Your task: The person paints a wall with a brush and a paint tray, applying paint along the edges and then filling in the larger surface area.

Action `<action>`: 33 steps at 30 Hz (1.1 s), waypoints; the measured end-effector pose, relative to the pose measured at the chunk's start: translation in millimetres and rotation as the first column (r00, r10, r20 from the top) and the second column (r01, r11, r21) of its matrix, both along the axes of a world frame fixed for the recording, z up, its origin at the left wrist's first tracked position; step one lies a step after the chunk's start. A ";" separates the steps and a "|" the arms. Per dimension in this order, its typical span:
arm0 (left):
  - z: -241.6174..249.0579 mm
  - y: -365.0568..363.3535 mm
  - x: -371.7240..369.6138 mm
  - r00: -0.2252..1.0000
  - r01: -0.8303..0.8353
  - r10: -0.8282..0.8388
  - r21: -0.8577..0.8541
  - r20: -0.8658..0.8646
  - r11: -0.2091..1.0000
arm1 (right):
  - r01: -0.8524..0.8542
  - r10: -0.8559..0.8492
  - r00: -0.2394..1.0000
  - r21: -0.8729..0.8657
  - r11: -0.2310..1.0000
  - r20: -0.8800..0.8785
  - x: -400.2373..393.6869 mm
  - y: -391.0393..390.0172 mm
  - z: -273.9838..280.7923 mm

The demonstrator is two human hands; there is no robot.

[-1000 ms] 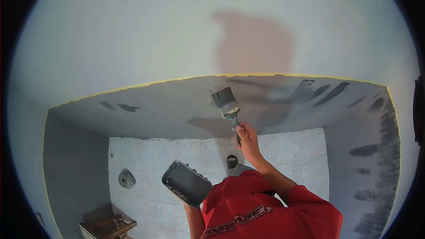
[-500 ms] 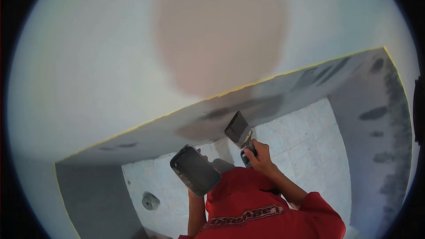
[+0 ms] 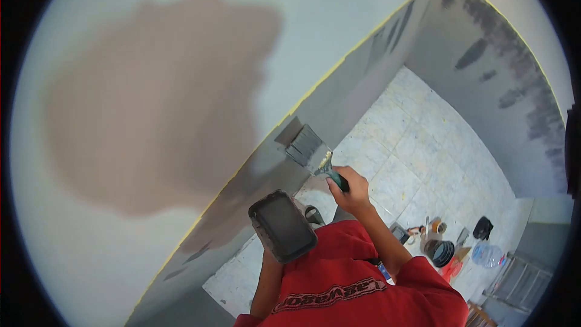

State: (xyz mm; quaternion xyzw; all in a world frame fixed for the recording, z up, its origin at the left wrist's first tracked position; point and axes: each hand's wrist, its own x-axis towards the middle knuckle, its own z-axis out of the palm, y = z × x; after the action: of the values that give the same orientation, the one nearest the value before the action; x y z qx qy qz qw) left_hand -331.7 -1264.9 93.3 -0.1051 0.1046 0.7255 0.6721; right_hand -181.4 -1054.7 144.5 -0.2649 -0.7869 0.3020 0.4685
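Note:
My right hand (image 3: 352, 191) is closed round the dark green handle of a wide paintbrush (image 3: 307, 148). Its bristles point up and left, at or very near the grey lower part of the wall (image 3: 357, 100), beside a darker patch. A dark rectangular tray (image 3: 282, 226), with what looks like dark grey paint inside, is held up by my left hand (image 3: 264, 248). That hand is mostly hidden beneath the tray. Yellow tape (image 3: 311, 92) edges the grey area below the pale upper wall (image 3: 339, 0).
On the tiled floor (image 3: 417, 157) at the lower right are a black bucket (image 3: 439, 253), a tape roll (image 3: 439, 226), a clear plastic bottle (image 3: 487, 255), a black object (image 3: 483, 228) and a metal frame (image 3: 519, 280). The right wall (image 3: 484, 91) has dark streaks.
The view has turned, bringing the floor items at the lower right into sight. The brush has moved left and up relative to my body, onto or close to the grey wall. Both hands keep their holds.

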 end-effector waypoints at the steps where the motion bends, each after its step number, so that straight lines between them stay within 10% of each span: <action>1: -2.2 -6.4 -5.8 1.000 0.029 -0.029 -0.006 -0.012 1.000 | 0.006 -0.006 1.000 0.020 1.000 -0.008 -3.4 -3.0 2.6; 7: -68.5 -30.7 -35.7 0.991 -0.032 0.016 -0.122 -0.130 0.992 | -0.025 0.025 0.999 0.006 1.000 -0.043 -16.8 -2.7 10.2; 33: -63.5 -26.2 -45.5 0.990 -0.002 -0.009 -0.078 -0.140 0.997 | -0.139 0.152 0.983 -0.117 0.983 0.107 -17.9 28.5 42.1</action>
State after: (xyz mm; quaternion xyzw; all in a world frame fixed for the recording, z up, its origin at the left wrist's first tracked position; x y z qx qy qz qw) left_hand -377.3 -1291.1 29.8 -0.0801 0.1800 0.7253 0.6596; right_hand -199.3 -1026.2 186.5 -0.2490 -0.8121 0.3623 0.3838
